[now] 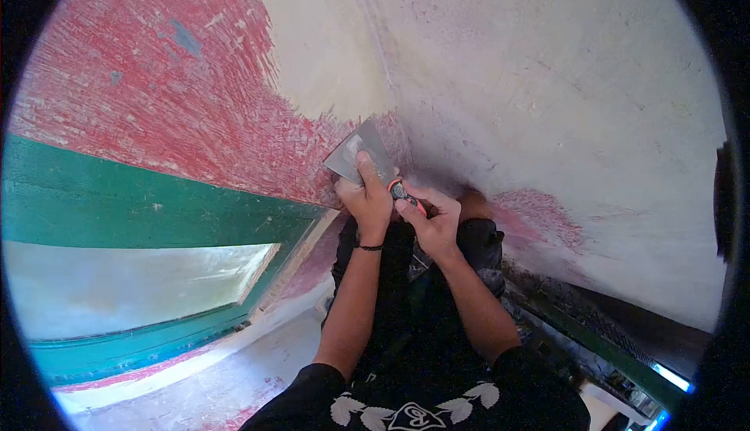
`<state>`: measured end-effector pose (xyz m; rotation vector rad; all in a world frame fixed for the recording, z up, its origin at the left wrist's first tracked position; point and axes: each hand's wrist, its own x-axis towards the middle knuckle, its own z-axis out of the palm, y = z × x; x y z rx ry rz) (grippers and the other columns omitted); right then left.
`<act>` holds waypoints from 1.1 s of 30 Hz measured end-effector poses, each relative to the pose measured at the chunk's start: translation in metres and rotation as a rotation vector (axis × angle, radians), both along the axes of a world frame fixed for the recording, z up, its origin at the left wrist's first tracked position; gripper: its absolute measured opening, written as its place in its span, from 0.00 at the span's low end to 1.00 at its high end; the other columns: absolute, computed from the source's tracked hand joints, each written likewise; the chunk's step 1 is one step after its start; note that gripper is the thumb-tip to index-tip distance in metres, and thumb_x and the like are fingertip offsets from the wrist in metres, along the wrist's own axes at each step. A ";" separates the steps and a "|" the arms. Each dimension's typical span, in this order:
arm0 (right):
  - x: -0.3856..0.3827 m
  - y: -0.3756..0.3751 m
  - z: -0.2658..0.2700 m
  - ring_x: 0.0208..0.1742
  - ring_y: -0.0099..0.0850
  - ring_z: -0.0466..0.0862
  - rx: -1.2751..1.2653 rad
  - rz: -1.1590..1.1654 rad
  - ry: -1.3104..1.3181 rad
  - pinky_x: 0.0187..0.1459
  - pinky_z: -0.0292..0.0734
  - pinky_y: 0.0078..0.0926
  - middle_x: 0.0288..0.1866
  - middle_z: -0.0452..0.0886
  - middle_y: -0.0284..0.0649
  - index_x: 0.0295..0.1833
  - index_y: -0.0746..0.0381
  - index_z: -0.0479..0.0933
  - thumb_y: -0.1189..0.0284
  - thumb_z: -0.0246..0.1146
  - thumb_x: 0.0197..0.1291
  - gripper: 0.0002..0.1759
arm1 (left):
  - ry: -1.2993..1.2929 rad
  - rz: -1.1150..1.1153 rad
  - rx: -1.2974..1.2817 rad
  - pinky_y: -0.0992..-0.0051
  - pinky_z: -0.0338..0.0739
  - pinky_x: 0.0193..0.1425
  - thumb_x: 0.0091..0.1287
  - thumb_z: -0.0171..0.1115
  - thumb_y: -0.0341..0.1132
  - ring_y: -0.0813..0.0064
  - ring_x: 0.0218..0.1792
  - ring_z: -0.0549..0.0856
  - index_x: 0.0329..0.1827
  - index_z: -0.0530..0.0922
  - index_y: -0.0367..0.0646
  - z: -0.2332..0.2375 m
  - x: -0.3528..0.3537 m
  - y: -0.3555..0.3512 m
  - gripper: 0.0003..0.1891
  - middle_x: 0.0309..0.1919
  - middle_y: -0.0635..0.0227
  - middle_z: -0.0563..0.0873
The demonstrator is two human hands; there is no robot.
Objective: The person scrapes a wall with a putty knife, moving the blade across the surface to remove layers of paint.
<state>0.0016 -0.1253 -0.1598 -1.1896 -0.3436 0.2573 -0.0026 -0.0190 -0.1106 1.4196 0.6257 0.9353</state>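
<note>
A wide-bladed putty knife (378, 146) with a black and orange handle (400, 193) is held at the corner where two walls meet. Its grey metal blade overlaps the lower end of the red patch in this view. My left hand (369, 200) grips the blade from below, thumb lying along its face. Closed around the handle is my right hand (434, 220), its thumb on the near side. A dark band circles my left wrist.
Scraped red paint (180, 87) covers the left wall beside a cream area (320, 40). Below it runs a green window frame (141, 204). The right wall (578, 95) is whitish with a pink patch. A green beam (609, 353) crosses the lower right.
</note>
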 end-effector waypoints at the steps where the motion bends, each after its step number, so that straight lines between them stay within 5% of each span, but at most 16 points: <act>1: 0.000 -0.001 0.001 0.40 0.19 0.81 0.017 0.007 0.020 0.45 0.76 0.18 0.42 0.87 0.38 0.53 0.69 0.84 0.78 0.73 0.57 0.17 | 0.007 -0.005 0.017 0.71 0.80 0.29 0.78 0.53 0.45 0.71 0.25 0.86 0.39 0.79 0.28 0.003 0.000 -0.001 0.22 0.29 0.60 0.86; 5: 0.012 0.009 -0.004 0.41 0.19 0.81 -0.028 -0.085 -0.092 0.46 0.77 0.19 0.43 0.87 0.37 0.53 0.69 0.84 0.78 0.73 0.58 0.17 | 0.099 0.028 0.332 0.70 0.78 0.33 0.78 0.54 0.44 0.73 0.29 0.84 0.39 0.79 0.28 0.010 0.013 0.011 0.22 0.30 0.62 0.86; 11: 0.033 0.009 0.022 0.43 0.21 0.83 0.116 -0.104 -0.065 0.48 0.77 0.21 0.44 0.88 0.39 0.53 0.69 0.84 0.77 0.72 0.58 0.17 | 0.103 0.006 0.325 0.70 0.76 0.37 0.78 0.53 0.44 0.74 0.31 0.82 0.44 0.80 0.26 0.037 0.034 0.003 0.22 0.31 0.61 0.87; 14: 0.016 0.005 -0.001 0.43 0.21 0.83 0.006 -0.070 -0.068 0.49 0.77 0.21 0.44 0.88 0.40 0.53 0.68 0.84 0.78 0.72 0.58 0.17 | -0.030 0.157 0.534 0.70 0.78 0.35 0.78 0.53 0.44 0.73 0.29 0.84 0.45 0.80 0.26 -0.007 0.026 0.014 0.22 0.31 0.60 0.87; 17: 0.004 0.001 -0.012 0.43 0.22 0.83 0.054 -0.013 -0.109 0.49 0.77 0.21 0.44 0.88 0.40 0.53 0.68 0.84 0.78 0.72 0.57 0.17 | -0.015 0.036 0.000 0.67 0.79 0.34 0.78 0.53 0.40 0.68 0.28 0.88 0.39 0.79 0.25 -0.007 0.000 -0.003 0.21 0.26 0.59 0.86; 26: -0.004 0.001 -0.010 0.44 0.21 0.83 0.089 0.059 0.095 0.49 0.78 0.20 0.47 0.87 0.39 0.55 0.70 0.82 0.79 0.72 0.58 0.18 | 0.025 0.143 0.215 0.70 0.79 0.27 0.78 0.51 0.40 0.73 0.24 0.86 0.37 0.80 0.25 -0.022 0.001 0.003 0.22 0.26 0.59 0.86; 33: -0.016 0.005 -0.016 0.43 0.20 0.82 0.064 0.030 0.086 0.47 0.78 0.20 0.45 0.86 0.39 0.55 0.70 0.82 0.81 0.71 0.58 0.18 | 0.073 0.039 0.072 0.72 0.80 0.28 0.78 0.54 0.43 0.71 0.24 0.86 0.41 0.80 0.27 -0.021 -0.013 0.006 0.22 0.28 0.62 0.86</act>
